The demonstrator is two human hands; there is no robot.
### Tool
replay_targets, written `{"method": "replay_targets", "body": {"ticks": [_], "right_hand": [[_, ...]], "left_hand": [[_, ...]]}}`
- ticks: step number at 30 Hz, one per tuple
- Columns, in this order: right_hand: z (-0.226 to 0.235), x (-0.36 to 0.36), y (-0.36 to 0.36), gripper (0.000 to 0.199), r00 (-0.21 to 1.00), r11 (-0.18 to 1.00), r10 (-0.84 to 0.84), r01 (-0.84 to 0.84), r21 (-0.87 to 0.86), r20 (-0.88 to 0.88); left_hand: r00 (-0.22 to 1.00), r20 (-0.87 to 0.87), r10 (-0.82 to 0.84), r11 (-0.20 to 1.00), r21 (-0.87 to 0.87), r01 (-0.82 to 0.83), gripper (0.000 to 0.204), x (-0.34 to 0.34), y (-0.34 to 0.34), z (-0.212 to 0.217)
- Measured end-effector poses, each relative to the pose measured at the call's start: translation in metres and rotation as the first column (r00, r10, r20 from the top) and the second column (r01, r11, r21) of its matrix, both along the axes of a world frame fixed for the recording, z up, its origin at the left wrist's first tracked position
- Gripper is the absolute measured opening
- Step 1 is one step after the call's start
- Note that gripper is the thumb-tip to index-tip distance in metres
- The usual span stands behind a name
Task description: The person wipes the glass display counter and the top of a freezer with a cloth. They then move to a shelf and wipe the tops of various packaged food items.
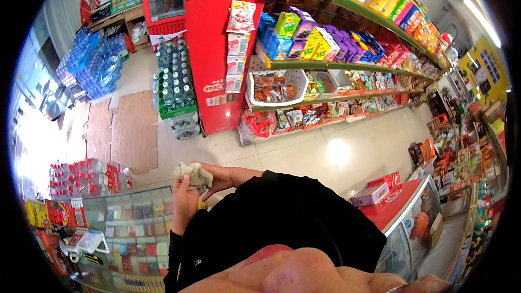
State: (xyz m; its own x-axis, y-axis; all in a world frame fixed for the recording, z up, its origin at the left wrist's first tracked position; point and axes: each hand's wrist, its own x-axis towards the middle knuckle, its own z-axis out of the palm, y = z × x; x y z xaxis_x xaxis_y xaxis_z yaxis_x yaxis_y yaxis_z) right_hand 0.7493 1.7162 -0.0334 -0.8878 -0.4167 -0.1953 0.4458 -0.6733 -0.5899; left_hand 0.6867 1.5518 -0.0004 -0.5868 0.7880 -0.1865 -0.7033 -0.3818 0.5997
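A crumpled, pale greyish cloth (194, 175) is bunched between my two hands, in front of me and a little left. My left hand (186, 202) comes up from below with its fingers closed on the cloth's lower edge. From the right, my right hand (220, 178) grips the same cloth at its side. Just below the hands shows a small yellow piece (202, 204), mostly hidden, whose kind I cannot make out. Both arms wear black sleeves. Nearest to my left hand is a glass display counter (97, 211) holding rows of small flat packs.
Packs of red-labelled bottles (89, 178) stand past the counter's far edge. Flattened cardboard (134, 130) lies on the tiled floor. Ahead rise a red cabinet (220, 65), green-capped bottle packs (176, 78) and snack shelves (347, 65). A red-topped glass case (399, 201) stands right.
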Motion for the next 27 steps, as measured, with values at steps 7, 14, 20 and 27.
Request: {"method": "replay_targets", "body": {"ticks": [7,14,20,27], "right_hand": [[-0.007,0.032,0.026,0.044,0.979,0.94,-0.139,0.177,-0.291,0.146],[-0.061,0.056,0.154,0.03,0.639,0.679,-0.619,0.728,-0.098,0.457],[0.008,0.094,0.288,0.046,0.184,-0.644,-0.521,0.557,0.525,-0.834],[0.034,0.092,0.434,0.043,0.481,-0.625,0.146,0.722,0.297,-0.864]], "left_hand": [[0.944,0.155,-0.292,0.955,-0.001,0.296,0.033,0.009,0.041,-0.008],[0.936,-0.35,0.028,0.896,-0.407,-0.179,0.032,0.017,0.087,-0.034],[0.925,-0.371,0.084,0.81,-0.515,-0.28,0.037,0.041,0.132,-0.039],[0.923,-0.385,0.007,0.81,-0.539,-0.231,0.031,0.1,0.23,-0.031]]}}
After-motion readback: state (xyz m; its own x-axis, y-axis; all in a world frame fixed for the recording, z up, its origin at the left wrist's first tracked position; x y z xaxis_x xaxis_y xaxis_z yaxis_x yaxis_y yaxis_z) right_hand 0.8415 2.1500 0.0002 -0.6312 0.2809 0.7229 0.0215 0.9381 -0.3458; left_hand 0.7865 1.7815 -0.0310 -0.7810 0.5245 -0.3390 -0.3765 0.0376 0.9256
